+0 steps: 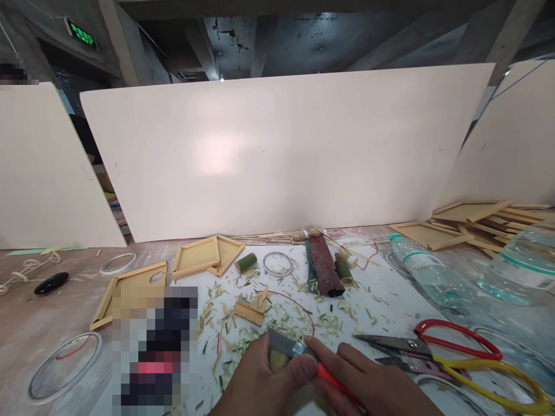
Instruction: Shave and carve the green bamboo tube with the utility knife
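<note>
Low in the head view, my left hand [260, 378] is closed around a short pale-green bamboo piece [278, 359], mostly hidden by the fingers. My right hand [368, 375] grips a red-handled knife [332, 382]. Its grey blade lies across the top of the bamboo, and my left thumb presses near where blade and handle meet. Green and pale shavings [277, 318] are scattered over the white board [368, 315] beneath. Just beyond my hands lies a small wooden block [249, 312], beside a curved red cord [299, 301].
Scissors with red and yellow handles [459, 352] lie close on the right, near clear plastic bottles [429, 271]. Bamboo sections [246, 263], wire coils [278, 263] and wooden frames [197, 258] lie further back. A tall white panel [281, 156] stands behind them.
</note>
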Demonstrator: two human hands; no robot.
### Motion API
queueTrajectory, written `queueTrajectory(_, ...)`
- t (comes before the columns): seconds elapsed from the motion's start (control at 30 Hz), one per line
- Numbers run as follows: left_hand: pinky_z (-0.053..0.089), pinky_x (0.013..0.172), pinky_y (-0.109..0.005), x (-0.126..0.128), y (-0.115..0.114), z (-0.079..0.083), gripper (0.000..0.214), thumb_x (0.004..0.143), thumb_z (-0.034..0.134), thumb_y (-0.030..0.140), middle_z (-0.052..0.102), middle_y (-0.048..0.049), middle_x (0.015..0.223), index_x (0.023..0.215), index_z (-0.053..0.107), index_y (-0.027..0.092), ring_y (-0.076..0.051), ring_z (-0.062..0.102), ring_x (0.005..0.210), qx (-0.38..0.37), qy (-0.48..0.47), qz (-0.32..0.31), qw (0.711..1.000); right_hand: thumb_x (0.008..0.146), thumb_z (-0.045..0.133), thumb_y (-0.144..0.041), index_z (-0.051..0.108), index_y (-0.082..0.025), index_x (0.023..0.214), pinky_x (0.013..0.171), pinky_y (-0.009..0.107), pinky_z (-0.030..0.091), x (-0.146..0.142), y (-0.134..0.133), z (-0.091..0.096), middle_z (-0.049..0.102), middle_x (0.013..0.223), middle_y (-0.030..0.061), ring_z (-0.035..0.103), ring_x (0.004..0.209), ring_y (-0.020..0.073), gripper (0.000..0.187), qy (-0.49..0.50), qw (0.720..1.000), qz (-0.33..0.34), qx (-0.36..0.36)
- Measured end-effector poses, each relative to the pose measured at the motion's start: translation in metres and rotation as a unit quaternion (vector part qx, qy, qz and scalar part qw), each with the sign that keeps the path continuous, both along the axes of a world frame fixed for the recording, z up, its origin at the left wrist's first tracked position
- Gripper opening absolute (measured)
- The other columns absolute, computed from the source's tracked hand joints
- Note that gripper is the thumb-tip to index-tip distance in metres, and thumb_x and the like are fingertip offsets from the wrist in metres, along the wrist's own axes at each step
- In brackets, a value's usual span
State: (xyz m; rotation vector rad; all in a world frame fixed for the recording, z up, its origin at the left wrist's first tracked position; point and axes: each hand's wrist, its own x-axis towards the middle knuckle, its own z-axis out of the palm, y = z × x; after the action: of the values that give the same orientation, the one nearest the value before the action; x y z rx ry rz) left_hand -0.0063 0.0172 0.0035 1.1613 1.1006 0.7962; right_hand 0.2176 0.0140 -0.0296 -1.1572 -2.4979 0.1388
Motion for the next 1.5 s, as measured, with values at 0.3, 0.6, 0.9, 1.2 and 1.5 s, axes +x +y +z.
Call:
queueTrajectory(0.3, 0.039, 0.060, -0.022, -0.003, 0.004, -0.010, 0.056, 0.071, 0.092, 0.062, 0.055, 0.0063, 0.070, 0.085, 0.059, 0.020, -0.009, 0.047, 0.061, -0.021, -0.070, -0.023, 0.997, 0.110, 0.048, -0.037, 0.070, -0.023, 0.139, 0.082, 0.037, 0.069, 0.006, 0.011, 0.029, 0.084, 0.114, 0.0088, 0.083, 0.097, 0.0277, 0.038, 0.090, 0.992, -0.082, 0.026)
queueTrajectory(0.6, 0.024, 0.045, -0.022, -0.006, 0.008, -0.008, 0.062, 0.064, 0.095, 0.063, 0.050, 0.0100, 0.059, 0.090, 0.057, 0.021, -0.006, 0.036, 0.047, -0.042, -0.120, -0.084, 0.988, 0.096, 0.069, -0.022, 0.068, -0.027, 0.143, 0.066, 0.031, 0.067, -0.005, 0.004, 0.024, 0.084, 0.099, 0.0043, 0.083, 0.076, 0.0241, 0.047, 0.016, 0.998, 0.028, -0.056)
queueTrajectory(0.9, 0.040, 0.068, -0.025, -0.006, 0.007, -0.018, 0.055, 0.071, 0.096, 0.051, 0.064, 0.0027, 0.084, 0.098, 0.060, 0.019, -0.012, 0.056, 0.074, -0.051, -0.141, -0.065, 0.987, 0.090, 0.075, -0.016, 0.066, -0.021, 0.143, 0.055, 0.034, 0.067, -0.001, 0.005, 0.014, 0.082, 0.093, 0.0041, 0.082, 0.066, 0.0263, 0.055, -0.045, 0.998, 0.049, 0.018)
queueTrajectory(1.2, 0.026, 0.045, -0.022, 0.001, 0.003, -0.012, 0.064, 0.070, 0.081, 0.078, 0.042, 0.0131, 0.053, 0.081, 0.052, 0.023, -0.005, 0.031, 0.044, -0.064, -0.050, -0.013, 0.997, 0.111, 0.043, -0.036, 0.067, -0.018, 0.143, 0.072, 0.040, 0.070, 0.003, 0.010, 0.018, 0.084, 0.107, 0.0122, 0.085, 0.086, 0.0297, 0.044, 0.063, 0.994, -0.088, 0.011)
queueTrajectory(1.5, 0.029, 0.041, -0.017, -0.003, 0.008, -0.014, 0.057, 0.074, 0.087, 0.066, 0.050, 0.0113, 0.056, 0.083, 0.052, 0.022, -0.003, 0.038, 0.041, -0.059, -0.108, -0.054, 0.991, 0.109, 0.052, -0.043, 0.068, -0.027, 0.133, 0.087, 0.033, 0.067, 0.004, 0.011, 0.022, 0.084, 0.118, 0.0062, 0.082, 0.101, 0.0251, 0.033, 0.095, 0.988, -0.117, -0.045)
